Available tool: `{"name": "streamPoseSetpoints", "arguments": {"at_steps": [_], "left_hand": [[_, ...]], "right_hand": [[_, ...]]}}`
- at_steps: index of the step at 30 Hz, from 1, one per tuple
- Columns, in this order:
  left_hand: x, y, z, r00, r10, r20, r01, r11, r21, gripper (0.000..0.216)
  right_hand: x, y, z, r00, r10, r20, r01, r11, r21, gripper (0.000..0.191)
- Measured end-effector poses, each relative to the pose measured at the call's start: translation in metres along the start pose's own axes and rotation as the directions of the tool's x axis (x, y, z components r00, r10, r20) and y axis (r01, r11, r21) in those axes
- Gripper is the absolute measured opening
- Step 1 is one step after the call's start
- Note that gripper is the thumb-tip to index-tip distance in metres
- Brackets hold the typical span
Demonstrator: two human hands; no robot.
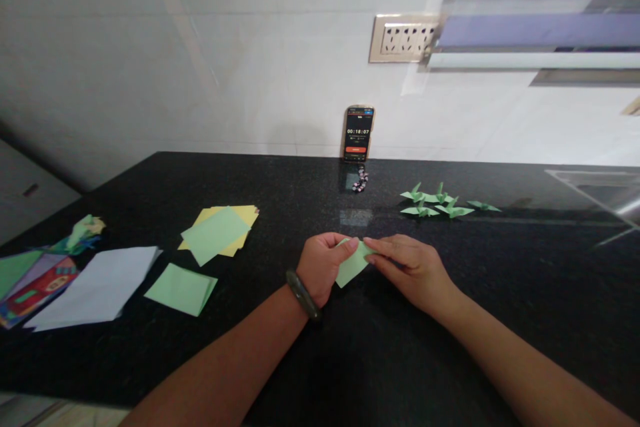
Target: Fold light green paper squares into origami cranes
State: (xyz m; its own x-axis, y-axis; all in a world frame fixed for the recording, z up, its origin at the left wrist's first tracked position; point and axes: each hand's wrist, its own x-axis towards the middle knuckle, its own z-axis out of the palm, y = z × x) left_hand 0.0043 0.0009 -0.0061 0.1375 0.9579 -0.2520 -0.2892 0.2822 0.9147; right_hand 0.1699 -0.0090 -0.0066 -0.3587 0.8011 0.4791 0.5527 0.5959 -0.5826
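A folded piece of light green paper (351,268) is held between both hands over the dark countertop. My left hand (324,265), with a dark bangle on its wrist, grips the paper's left side, thumb on top. From the right, my right hand (407,267) pinches the paper's upper right corner between thumb and fingers. Part of the paper is hidden by the fingers. Several folded green paper cranes (429,203) sit to the right, beyond my right hand.
Left of my hands lie green and yellow paper sheets (220,233), a folded green square (181,290), a white paper stack (100,283) and a colourful packet (37,290). A phone (358,133) showing a timer leans on the wall, its beaded strap (360,180) on the black countertop (300,373).
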Motion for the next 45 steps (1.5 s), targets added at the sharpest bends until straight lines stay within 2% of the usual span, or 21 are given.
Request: {"name": "streamPoseSetpoints", "arguments": {"at_steps": [12, 14, 16, 19, 21, 25, 28, 33, 37, 40, 42, 45], "left_hand": [[0.0, 0.001, 0.0, 0.999, 0.026, 0.035, -0.026, 0.999, -0.023, 0.023], [0.0, 0.001, -0.001, 0.998, 0.033, 0.049, -0.034, 0.999, 0.019, 0.025], [0.001, 0.001, -0.002, 0.996, 0.082, 0.04, -0.088, 0.985, 0.149, 0.025], [0.001, 0.002, -0.004, 0.965, 0.259, 0.033, -0.247, 0.864, 0.438, 0.022], [-0.001, 0.002, -0.004, 0.936, 0.345, 0.066, -0.322, 0.769, 0.553, 0.021], [-0.004, 0.001, -0.002, 0.906, 0.396, 0.153, -0.399, 0.673, 0.623, 0.02], [-0.006, 0.001, 0.0, 0.895, 0.404, 0.186, -0.423, 0.644, 0.637, 0.02], [-0.009, 0.002, 0.003, 0.916, 0.353, 0.19, -0.391, 0.685, 0.614, 0.022], [-0.01, 0.006, 0.003, 0.938, 0.314, 0.148, -0.338, 0.725, 0.6, 0.024], [-0.007, 0.009, 0.0, 0.955, 0.291, 0.055, -0.27, 0.779, 0.567, 0.026], [-0.004, 0.01, -0.002, 0.966, 0.256, -0.013, -0.211, 0.822, 0.528, 0.029], [0.0, 0.01, -0.006, 0.977, 0.205, -0.055, -0.158, 0.878, 0.453, 0.031]], "right_hand": [[-0.001, 0.003, 0.004, 0.998, 0.012, -0.056, -0.008, 0.998, 0.059, 0.028], [-0.001, 0.003, 0.005, 0.998, 0.026, -0.052, -0.023, 0.998, 0.061, 0.026], [0.0, 0.003, 0.005, 0.998, 0.054, -0.045, -0.051, 0.997, 0.065, 0.026], [0.001, -0.001, 0.005, 0.992, 0.129, -0.002, -0.129, 0.988, 0.08, 0.02], [0.002, -0.005, 0.004, 0.98, 0.193, 0.047, -0.196, 0.977, 0.08, 0.012], [0.002, -0.012, 0.005, 0.96, 0.263, 0.096, -0.273, 0.956, 0.108, 0.018], [0.002, -0.014, 0.006, 0.95, 0.289, 0.115, -0.306, 0.936, 0.176, 0.022], [0.002, -0.011, 0.004, 0.872, 0.422, 0.249, -0.487, 0.801, 0.349, 0.026], [0.003, -0.006, 0.001, 0.818, 0.471, 0.33, -0.573, 0.721, 0.39, 0.026], [0.004, -0.001, -0.006, 0.807, 0.491, 0.328, -0.588, 0.724, 0.361, 0.022], [0.006, 0.003, -0.011, 0.817, 0.486, 0.311, -0.572, 0.752, 0.327, 0.018], [0.009, 0.007, -0.018, 0.824, 0.493, 0.28, -0.566, 0.75, 0.342, 0.017]]}}
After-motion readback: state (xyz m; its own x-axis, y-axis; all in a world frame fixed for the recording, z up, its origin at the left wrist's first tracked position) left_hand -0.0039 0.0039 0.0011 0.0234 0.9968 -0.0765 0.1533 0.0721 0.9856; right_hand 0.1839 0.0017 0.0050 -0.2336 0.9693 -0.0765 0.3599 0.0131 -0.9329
